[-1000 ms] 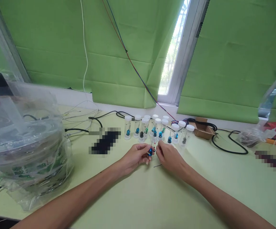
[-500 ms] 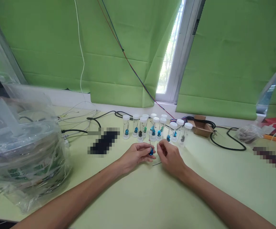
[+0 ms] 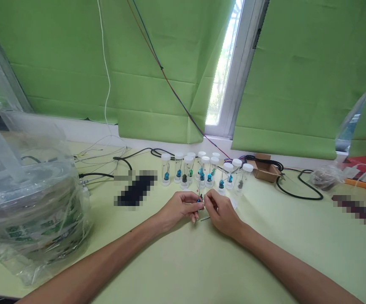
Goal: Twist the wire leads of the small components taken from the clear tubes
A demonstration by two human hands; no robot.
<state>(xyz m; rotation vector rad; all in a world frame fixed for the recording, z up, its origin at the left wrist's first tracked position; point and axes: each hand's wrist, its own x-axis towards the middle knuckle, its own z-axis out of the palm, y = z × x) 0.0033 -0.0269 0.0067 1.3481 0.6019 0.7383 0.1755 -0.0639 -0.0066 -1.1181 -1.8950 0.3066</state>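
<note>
Bare-handed handling of a small blue piece (image 3: 198,201) above a pale green bench (image 3: 183,261). The piece lay between the two hands, on the near side of a group of capped vials (image 3: 166,171). The fingers of the left hand (image 3: 181,207) were clamped on it, thumb against fingertips; those of the right hand (image 3: 223,211) were curled together just beside it, and whether they gripped anything could not be told. A thin stem (image 3: 199,192) rose from the piece. By its size against the fingers, the piece was judged light, its shiny body probably hard and somewhat slippery, its stem easily bent; the thicker body therefore seemed the sound place for a pinch, with the stem spared. A slender dark rod (image 3: 205,218) projected from below the right hand; whether it was held or merely lay there could not be determined. A white disc (image 3: 234,203) showed partly behind the same hand. The vials, tall and narrow, appeared liable to topple if struck, and limited reach toward the back. A bag-wrapped bundle (image 3: 27,202) bounded the left, and a small cardboard box (image 3: 266,171) stood beyond the vials' right end. The widest room for moving extended nearer the person, between the forearms.
</note>
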